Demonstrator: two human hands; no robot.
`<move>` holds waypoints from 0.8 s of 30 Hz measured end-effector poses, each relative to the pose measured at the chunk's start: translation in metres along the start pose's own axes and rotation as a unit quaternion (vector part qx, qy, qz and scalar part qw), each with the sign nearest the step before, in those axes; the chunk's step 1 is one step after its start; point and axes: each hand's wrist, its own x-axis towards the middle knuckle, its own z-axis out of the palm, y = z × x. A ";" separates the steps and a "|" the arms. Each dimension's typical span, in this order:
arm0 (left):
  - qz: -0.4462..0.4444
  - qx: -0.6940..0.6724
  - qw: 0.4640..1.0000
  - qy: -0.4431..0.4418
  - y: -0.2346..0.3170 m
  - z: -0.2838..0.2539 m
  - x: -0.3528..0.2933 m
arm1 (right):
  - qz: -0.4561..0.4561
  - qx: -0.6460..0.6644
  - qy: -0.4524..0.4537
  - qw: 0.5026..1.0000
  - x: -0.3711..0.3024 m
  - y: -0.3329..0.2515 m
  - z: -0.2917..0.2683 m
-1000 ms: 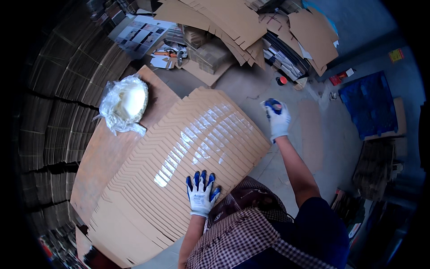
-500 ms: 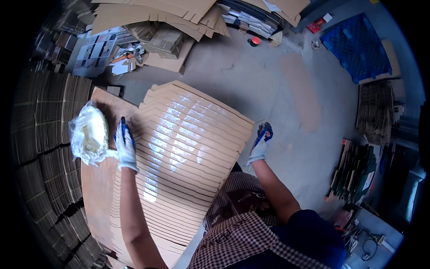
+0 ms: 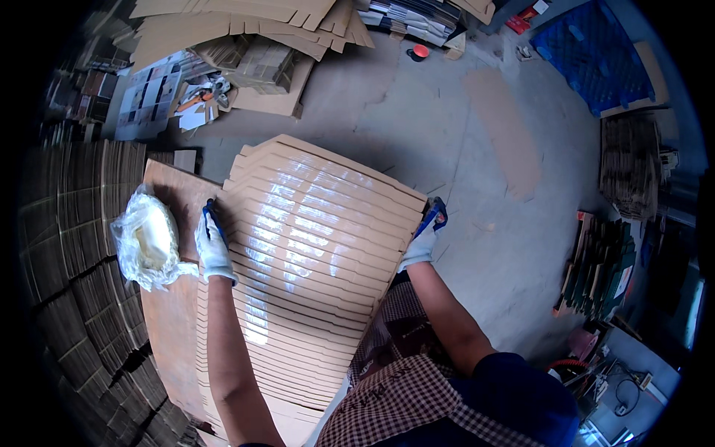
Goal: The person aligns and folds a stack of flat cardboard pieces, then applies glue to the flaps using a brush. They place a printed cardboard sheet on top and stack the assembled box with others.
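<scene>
A fanned pile of flat brown cardboard sheets point(image 3: 320, 216) lies in front of me, its overlapping edges stepped like shingles. Bright glossy streaks show across its top. My left hand point(image 3: 214, 242), in a white glove with blue fingers, is beside the pile's left edge, its fingers stretched forward and holding nothing. At the right edge, my right hand point(image 3: 427, 237), gloved the same way, presses its extended fingers against the sheets' side. Part of its palm is hidden. Left of my left hand lies a pale oval roll in crumpled clear plastic point(image 3: 153, 237).
The pile rests on a brown wooden board point(image 3: 170, 328). Tall stacks of bundled cardboard point(image 3: 82, 238) line the left side. Ahead lie more cardboard sheets point(image 3: 246, 26) and a red-topped round object point(image 3: 420, 51) on the grey floor. A blue plastic pallet point(image 3: 592, 56) leans at the far right.
My right hand has moved left and in, from just off the pile's right edge to touching it. My left hand has shifted slightly right, toward the sheets. The whole view has turned a little.
</scene>
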 end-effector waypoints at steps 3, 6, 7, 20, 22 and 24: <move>0.002 0.018 1.000 0.016 0.006 0.002 -0.006 | -0.015 -0.016 -0.009 1.000 -0.006 -0.005 0.008; 0.016 0.011 1.000 0.011 0.012 0.003 -0.006 | -0.002 0.014 -0.007 1.000 -0.008 -0.003 0.013; 0.016 0.025 0.999 0.015 0.014 0.003 -0.007 | -0.002 -0.004 0.009 1.000 -0.010 -0.002 0.015; 0.201 0.138 0.970 0.011 0.117 -0.022 -0.171 | -0.268 -0.383 -0.066 0.882 0.019 -0.153 0.069; 0.178 0.174 0.968 -0.028 0.108 -0.018 -0.231 | -0.212 -0.330 -0.139 0.910 0.008 -0.167 0.094; 0.135 0.188 0.972 -0.047 0.100 -0.013 -0.267 | -0.091 -0.352 -0.199 0.910 -0.028 -0.161 0.141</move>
